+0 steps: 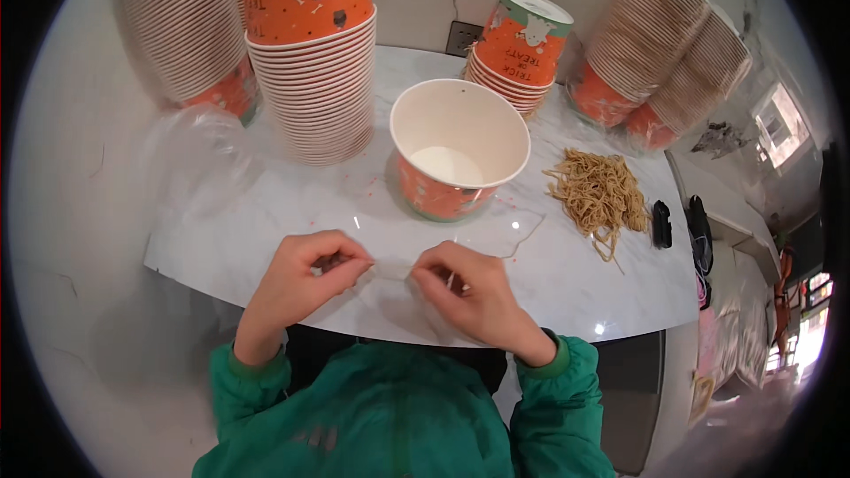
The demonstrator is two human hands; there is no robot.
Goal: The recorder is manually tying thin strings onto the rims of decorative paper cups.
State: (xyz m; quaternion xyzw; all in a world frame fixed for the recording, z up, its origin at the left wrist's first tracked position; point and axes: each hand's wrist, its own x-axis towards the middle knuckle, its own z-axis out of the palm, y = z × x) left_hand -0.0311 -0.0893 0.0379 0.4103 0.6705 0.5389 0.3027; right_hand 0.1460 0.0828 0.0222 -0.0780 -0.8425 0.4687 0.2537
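A thin, clear plastic bag (482, 235) lies flat on the white marble tabletop (575, 292), near the front edge, its near corner pinched between the left hand (310, 270) and right hand (460, 288), its far end reaching toward the right.

One open paper cup (459, 150) is seen standing alone near the middle of the surface (567, 288). Five stacks of nested cups (314, 53) are counted along its far edge. One heap of noodles (600, 195) is seen toward its right edge.
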